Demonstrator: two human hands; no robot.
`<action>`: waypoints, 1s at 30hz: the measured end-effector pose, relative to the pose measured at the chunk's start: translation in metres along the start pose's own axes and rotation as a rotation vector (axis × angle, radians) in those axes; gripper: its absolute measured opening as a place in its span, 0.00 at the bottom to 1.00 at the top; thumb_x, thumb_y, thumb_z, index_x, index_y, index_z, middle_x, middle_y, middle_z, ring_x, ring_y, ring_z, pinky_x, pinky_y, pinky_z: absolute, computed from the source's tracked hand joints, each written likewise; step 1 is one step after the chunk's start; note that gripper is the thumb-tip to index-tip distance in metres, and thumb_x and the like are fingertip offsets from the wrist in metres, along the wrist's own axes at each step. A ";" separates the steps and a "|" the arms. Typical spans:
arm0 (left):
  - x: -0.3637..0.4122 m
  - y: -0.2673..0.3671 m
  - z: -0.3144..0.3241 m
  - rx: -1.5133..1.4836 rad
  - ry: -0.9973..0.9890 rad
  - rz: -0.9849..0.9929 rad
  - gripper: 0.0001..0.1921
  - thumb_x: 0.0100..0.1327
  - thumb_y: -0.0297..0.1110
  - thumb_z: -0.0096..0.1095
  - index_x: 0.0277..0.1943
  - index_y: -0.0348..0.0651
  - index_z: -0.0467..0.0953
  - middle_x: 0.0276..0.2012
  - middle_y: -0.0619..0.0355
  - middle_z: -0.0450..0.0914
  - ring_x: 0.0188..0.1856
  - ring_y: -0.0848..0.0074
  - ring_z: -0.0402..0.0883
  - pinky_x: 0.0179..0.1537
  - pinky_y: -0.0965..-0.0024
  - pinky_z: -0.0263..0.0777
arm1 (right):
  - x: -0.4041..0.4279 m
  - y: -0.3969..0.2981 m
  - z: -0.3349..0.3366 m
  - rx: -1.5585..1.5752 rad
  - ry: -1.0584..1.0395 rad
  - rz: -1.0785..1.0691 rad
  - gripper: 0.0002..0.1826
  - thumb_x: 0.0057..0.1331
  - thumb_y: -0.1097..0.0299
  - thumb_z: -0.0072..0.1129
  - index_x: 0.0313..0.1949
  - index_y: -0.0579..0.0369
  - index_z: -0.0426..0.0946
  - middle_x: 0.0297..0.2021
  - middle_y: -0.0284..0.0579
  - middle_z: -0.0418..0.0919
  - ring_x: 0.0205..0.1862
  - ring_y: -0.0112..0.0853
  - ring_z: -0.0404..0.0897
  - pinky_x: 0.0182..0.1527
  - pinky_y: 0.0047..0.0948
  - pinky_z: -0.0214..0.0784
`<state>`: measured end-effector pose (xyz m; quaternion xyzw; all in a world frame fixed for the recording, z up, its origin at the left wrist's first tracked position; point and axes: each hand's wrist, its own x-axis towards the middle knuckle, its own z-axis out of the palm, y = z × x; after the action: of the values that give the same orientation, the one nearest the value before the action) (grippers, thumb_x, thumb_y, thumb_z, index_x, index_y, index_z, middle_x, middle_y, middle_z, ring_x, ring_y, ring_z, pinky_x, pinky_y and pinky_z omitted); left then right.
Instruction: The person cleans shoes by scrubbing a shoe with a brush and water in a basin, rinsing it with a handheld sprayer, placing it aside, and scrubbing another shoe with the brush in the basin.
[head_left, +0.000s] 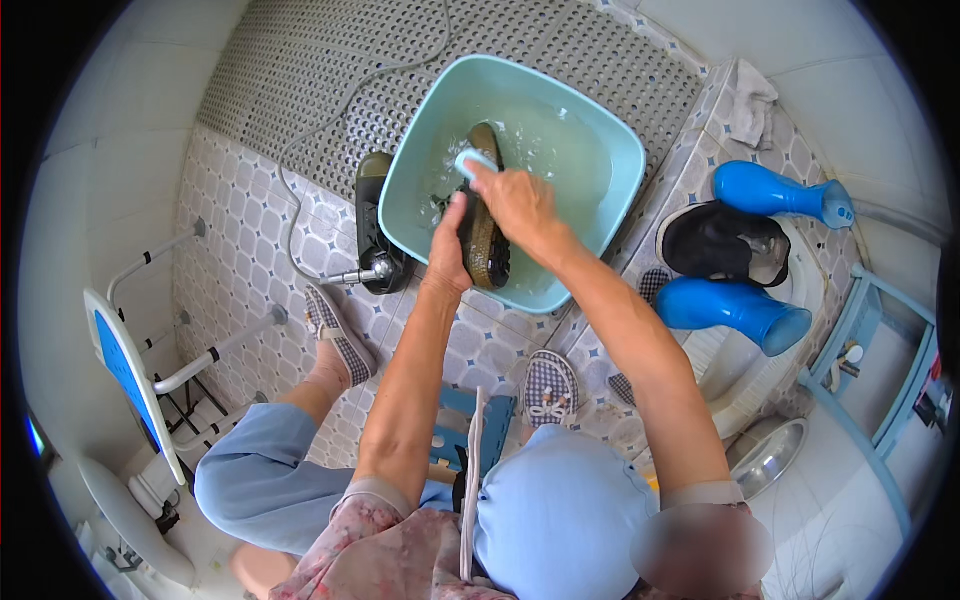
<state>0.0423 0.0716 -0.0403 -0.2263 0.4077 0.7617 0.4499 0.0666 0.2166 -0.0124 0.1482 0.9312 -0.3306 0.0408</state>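
Observation:
My left hand (448, 251) grips a dark shoe (489, 244) with an olive-brown sole edge, held tilted on its side in a light teal plastic basin (622, 161). A pale blue scrubbing brush (472, 159) is in my right hand (517, 206), pressed near the shoe's upper end. Cloudy water (574, 180) fills the basin's lower part, with splashes around the shoe. Left of the basin, a second dark shoe with an olive toe (373, 191) stands on the floor. A chrome shower head (381, 268) rests on its heel end.
A grey hose (292, 142) curves over the perforated grey mat (300, 97). On the right, blue rubber boots (712, 304) and a black shoe (716, 244) lie by a squat toilet (720, 367). A folding blue shower seat (127, 375) hangs at the left wall. A cloth (752, 105) lies on the ledge.

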 end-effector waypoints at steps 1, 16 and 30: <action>0.003 0.004 -0.003 0.127 0.034 0.003 0.21 0.73 0.46 0.55 0.56 0.36 0.75 0.48 0.50 0.83 0.47 0.65 0.84 0.53 0.61 0.78 | 0.016 -0.001 -0.002 -0.022 0.036 0.037 0.17 0.72 0.56 0.53 0.60 0.32 0.76 0.29 0.53 0.83 0.32 0.52 0.84 0.34 0.51 0.76; 0.010 0.029 -0.033 -0.187 -0.008 -0.065 0.19 0.73 0.41 0.53 0.57 0.34 0.75 0.50 0.45 0.83 0.51 0.59 0.84 0.57 0.56 0.77 | -0.063 0.006 0.002 0.483 0.054 0.072 0.21 0.72 0.56 0.55 0.63 0.34 0.75 0.34 0.55 0.84 0.37 0.51 0.84 0.40 0.42 0.75; 0.017 0.031 -0.039 -0.183 -0.013 -0.230 0.21 0.76 0.42 0.44 0.60 0.34 0.73 0.53 0.45 0.82 0.51 0.58 0.84 0.56 0.52 0.78 | 0.030 0.050 0.038 0.194 0.152 0.175 0.16 0.73 0.56 0.49 0.57 0.38 0.75 0.28 0.59 0.82 0.33 0.58 0.82 0.37 0.55 0.74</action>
<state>0.0066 0.0401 -0.0612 -0.3067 0.3050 0.7405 0.5143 0.0522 0.2375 -0.0773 0.2569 0.8787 -0.4021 -0.0156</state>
